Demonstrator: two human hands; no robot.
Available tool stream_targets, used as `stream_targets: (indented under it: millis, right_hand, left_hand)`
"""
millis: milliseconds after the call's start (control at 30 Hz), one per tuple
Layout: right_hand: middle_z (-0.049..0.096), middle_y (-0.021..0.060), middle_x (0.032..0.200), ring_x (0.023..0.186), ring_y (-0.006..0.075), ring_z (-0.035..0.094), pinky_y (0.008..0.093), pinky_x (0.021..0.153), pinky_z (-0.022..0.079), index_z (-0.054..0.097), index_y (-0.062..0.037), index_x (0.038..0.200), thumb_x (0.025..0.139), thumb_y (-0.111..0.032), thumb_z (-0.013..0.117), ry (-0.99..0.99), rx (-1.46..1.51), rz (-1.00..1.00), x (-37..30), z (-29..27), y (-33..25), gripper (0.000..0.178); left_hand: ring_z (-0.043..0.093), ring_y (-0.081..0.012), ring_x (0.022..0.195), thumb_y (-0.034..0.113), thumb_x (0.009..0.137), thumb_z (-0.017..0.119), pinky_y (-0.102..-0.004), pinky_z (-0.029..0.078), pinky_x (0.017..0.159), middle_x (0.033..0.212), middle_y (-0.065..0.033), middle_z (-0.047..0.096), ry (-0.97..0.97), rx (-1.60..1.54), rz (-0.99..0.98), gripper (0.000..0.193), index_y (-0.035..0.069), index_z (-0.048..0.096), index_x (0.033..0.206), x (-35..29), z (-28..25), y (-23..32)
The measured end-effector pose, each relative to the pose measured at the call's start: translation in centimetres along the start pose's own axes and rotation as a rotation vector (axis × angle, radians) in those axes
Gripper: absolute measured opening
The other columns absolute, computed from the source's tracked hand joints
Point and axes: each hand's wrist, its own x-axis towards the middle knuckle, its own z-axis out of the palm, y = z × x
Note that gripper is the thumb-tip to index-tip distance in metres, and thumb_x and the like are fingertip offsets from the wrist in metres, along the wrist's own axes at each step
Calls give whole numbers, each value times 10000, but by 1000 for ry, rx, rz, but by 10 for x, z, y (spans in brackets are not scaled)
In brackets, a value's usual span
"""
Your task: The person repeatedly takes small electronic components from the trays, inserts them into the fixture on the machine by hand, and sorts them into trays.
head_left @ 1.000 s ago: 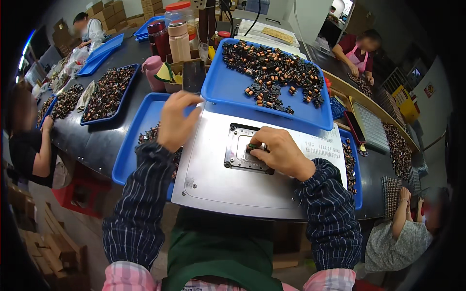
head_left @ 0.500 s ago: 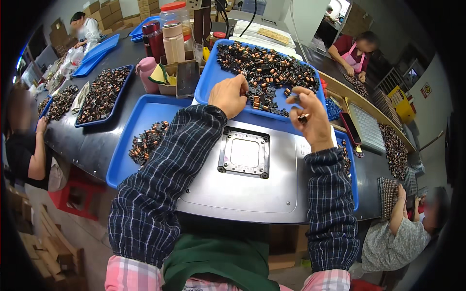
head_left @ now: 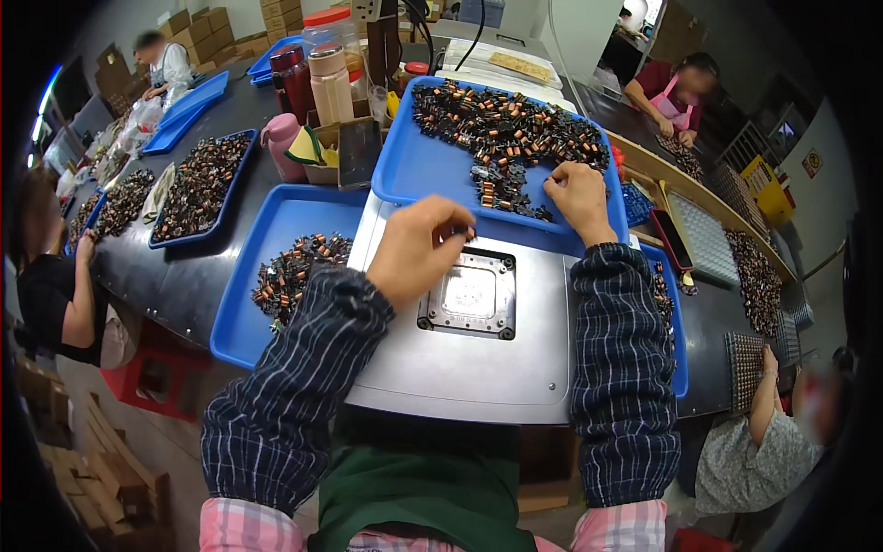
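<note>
My left hand (head_left: pixel 421 250) is closed in a pinch just beyond the upper left corner of a square metal fixture (head_left: pixel 467 293). A small dark part (head_left: pixel 471 235) shows at its fingertips, too small to make out fully. My right hand (head_left: pixel 581 201) dips over the front right of a big blue tray (head_left: pixel 405 166), fingers bent together at the edge of a heap of small copper-wound coils (head_left: pixel 501 124). What those fingers hold, if anything, is hidden. The fixture is set into a flat metal plate (head_left: pixel 460 382).
A second blue tray (head_left: pixel 241 313) with a smaller coil heap lies left; another (head_left: pixel 679 368) is partly under my right forearm. Bottles (head_left: pixel 329 85) and a small box stand at the back left. A phone (head_left: pixel 667 239) lies right. Several people work around the table.
My left hand has come out of the big tray, toward me, to the fixture. My right hand has moved up and inward to the heap; the small parts seen in its fingers no longer show.
</note>
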Motion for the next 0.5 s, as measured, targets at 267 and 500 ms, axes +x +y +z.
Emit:
stream_targets:
  millis: [267, 500]
  right_hand:
    - [586, 127, 636, 356, 47, 388, 163, 280, 209, 532, -4, 821, 747, -117, 578, -220, 1142, 633, -10, -51, -27, 142]
    - [551, 58, 568, 366, 31, 382, 164, 318, 239, 559, 23, 825, 734, -70, 588, -528, 1136, 491, -36, -62, -83, 133]
  left_hand:
    - [569, -241, 721, -18, 706, 577, -290, 457, 627, 803, -100, 562, -250, 151, 100, 115, -1, 597, 819, -27, 2, 7]
    - [546, -281, 761, 0, 685, 592, -331, 452, 663, 814, -109, 558, -266, 385, 282, 135, 0, 600, 820, -22, 13, 6]
